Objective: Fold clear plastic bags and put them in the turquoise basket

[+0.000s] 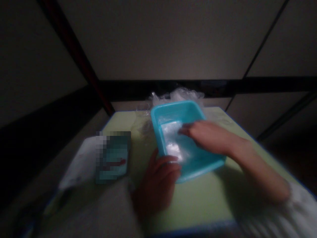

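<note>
A turquoise plastic basin (199, 168) sits on the table, its inside shiny with a pale, glossy patch on the bottom. My left hand (160, 181) is closed over the basin's near left rim, fingers curled inward. Inside the basin, my right hand (205, 135) reaches in from the right side with its fingertips over the pale patch. Blur smears those fingertips, so I cannot tell whether they touch the bottom or hold anything.
The yellow-green table (198, 205) has a blue edge. Crumpled clear plastic (183, 95) lies behind the basin. To the left are a pixelated rectangular item (114, 157) and a white sheet-like thing (79, 162). Pale panels (170, 39) stand behind the table.
</note>
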Demonstrator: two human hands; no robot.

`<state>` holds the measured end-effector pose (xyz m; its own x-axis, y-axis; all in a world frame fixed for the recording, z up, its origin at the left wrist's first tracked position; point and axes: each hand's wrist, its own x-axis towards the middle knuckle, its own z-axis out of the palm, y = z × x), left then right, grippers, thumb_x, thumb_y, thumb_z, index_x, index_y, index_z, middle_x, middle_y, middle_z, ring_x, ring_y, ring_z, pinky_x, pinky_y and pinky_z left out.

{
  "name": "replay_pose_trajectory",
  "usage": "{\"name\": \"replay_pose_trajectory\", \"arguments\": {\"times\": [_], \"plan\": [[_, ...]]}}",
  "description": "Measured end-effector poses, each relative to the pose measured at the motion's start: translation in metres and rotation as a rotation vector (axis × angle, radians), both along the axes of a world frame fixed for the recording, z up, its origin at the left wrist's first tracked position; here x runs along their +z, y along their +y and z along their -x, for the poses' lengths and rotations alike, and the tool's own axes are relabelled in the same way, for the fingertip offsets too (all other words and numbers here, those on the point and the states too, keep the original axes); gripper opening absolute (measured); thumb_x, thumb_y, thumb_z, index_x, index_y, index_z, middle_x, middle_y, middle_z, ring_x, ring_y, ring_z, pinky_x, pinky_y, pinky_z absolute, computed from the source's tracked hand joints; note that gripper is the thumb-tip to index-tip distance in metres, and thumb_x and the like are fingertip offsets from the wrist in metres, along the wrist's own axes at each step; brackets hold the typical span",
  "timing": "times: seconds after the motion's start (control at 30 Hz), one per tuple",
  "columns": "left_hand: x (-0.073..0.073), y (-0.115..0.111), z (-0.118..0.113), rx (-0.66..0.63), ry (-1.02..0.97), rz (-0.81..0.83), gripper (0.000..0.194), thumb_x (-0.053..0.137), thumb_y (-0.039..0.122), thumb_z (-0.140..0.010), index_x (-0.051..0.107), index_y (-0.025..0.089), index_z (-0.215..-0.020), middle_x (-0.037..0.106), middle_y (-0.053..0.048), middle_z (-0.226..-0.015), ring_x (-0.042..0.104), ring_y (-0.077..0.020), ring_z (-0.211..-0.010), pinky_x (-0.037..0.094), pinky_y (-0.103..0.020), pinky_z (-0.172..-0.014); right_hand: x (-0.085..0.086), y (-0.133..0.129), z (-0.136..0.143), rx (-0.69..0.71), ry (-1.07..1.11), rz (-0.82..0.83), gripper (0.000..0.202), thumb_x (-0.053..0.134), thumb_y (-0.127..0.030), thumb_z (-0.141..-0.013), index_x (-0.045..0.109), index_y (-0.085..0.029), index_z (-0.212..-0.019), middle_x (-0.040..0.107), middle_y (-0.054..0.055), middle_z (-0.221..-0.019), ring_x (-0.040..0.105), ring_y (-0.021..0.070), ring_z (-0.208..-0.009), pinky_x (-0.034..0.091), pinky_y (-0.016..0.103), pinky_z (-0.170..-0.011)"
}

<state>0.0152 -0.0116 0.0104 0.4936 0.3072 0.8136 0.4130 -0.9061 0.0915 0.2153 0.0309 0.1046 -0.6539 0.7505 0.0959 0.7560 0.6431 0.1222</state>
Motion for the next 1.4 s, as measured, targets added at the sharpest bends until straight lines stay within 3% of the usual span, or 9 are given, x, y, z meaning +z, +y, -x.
{"name": "replay_pose_trajectory", "arguments": {"times": [0.1,0.23,0.37,0.53,0.63,0.73,1.0,1.23,1.4], "plan": [[-0.001,0.002,0.000,0.033,-0.052,-0.018,0.015,0.051,0.006,-0.083,0.060,0.018,-0.085,0.071,-0.001,-0.083,0.064,-0.0179,-0.090,0.044,-0.042,-0.101,0.010,-0.002,-0.005,-0.017,0.073,-0.174,0.030,0.042,-0.004,-0.081,0.062,-0.016,-0.100,0.067,0.009,-0.094,0.064,0.0243,-0.082,0.045,0.031,-0.067],[0.001,0.008,0.003,0.078,-0.084,-0.052,0.016,0.054,0.005,-0.080,0.060,0.019,-0.084,0.070,-0.001,-0.082,0.064,-0.0187,-0.090,0.044,-0.044,-0.100,0.018,-0.010,-0.020,-0.042,0.393,-0.432,0.030,0.040,-0.006,-0.079,0.060,-0.018,-0.099,0.064,0.009,-0.095,0.062,0.0229,-0.086,0.047,0.032,-0.069],[0.005,0.022,0.011,0.158,-0.119,-0.105,0.019,0.052,0.005,-0.079,0.059,0.019,-0.089,0.069,-0.002,-0.086,0.063,-0.0207,-0.095,0.044,-0.045,-0.097,0.007,-0.008,-0.042,-0.087,0.723,-0.659,0.022,0.041,-0.009,-0.080,0.058,-0.021,-0.085,0.064,0.005,-0.081,0.060,0.0196,-0.073,0.047,0.033,-0.069],[0.008,0.051,0.021,0.321,-0.178,-0.153,0.011,0.052,0.015,-0.083,0.058,0.020,-0.091,0.066,-0.005,-0.091,0.060,-0.0237,-0.099,0.044,-0.046,-0.094,-0.040,0.016,-0.066,-0.293,0.726,-0.500,0.019,0.044,-0.011,-0.073,0.058,-0.021,-0.081,0.061,0.004,-0.073,0.059,0.0196,-0.066,0.047,0.032,-0.064],[0.010,0.070,0.027,0.383,-0.230,-0.137,0.007,0.049,0.022,-0.088,0.057,0.020,-0.088,0.065,-0.005,-0.089,0.059,-0.0237,-0.099,0.043,-0.045,-0.093,-0.071,0.028,-0.071,-0.335,0.493,-0.319,0.023,0.043,-0.008,-0.074,0.060,-0.017,-0.086,0.065,0.009,-0.084,0.062,0.0217,-0.075,0.045,0.031,-0.067],[0.010,0.092,0.033,0.436,-0.256,-0.113,0.009,0.049,0.026,-0.088,0.055,0.020,-0.085,0.064,-0.005,-0.088,0.057,-0.0243,-0.100,0.043,-0.043,-0.092,-0.088,0.032,-0.068,-0.341,0.324,-0.200,0.027,0.042,-0.008,-0.076,0.062,-0.015,-0.092,0.067,0.012,-0.091,0.063,0.0228,-0.077,0.043,0.030,-0.065],[-0.003,0.145,0.053,0.582,-0.312,0.089,0.010,0.052,0.025,-0.080,0.053,0.018,-0.087,0.061,-0.010,-0.097,0.053,-0.0287,-0.103,0.041,-0.047,-0.094,-0.090,0.027,-0.050,-0.254,0.144,-0.128,0.024,0.043,-0.007,-0.079,0.059,-0.017,-0.092,0.067,0.009,-0.090,0.062,0.0204,-0.077,0.038,0.027,-0.064],[-0.014,0.155,0.055,0.631,-0.264,0.177,0.015,0.055,0.024,-0.077,0.055,0.017,-0.090,0.060,-0.012,-0.102,0.053,-0.0299,-0.105,0.040,-0.046,-0.096,-0.101,0.033,-0.051,-0.224,0.108,-0.140,0.014,0.046,-0.009,-0.079,0.056,-0.018,-0.084,0.064,0.006,-0.082,0.059,0.0183,-0.069,0.033,0.027,-0.059],[-0.015,0.155,0.054,0.668,-0.216,0.210,0.016,0.055,0.021,-0.076,0.058,0.015,-0.091,0.060,-0.012,-0.102,0.053,-0.0302,-0.105,0.040,-0.044,-0.096,-0.107,0.037,-0.051,-0.215,0.127,-0.153,0.015,0.047,-0.008,-0.079,0.057,-0.018,-0.085,0.063,0.006,-0.084,0.059,0.0184,-0.073,0.036,0.027,-0.062]]}}
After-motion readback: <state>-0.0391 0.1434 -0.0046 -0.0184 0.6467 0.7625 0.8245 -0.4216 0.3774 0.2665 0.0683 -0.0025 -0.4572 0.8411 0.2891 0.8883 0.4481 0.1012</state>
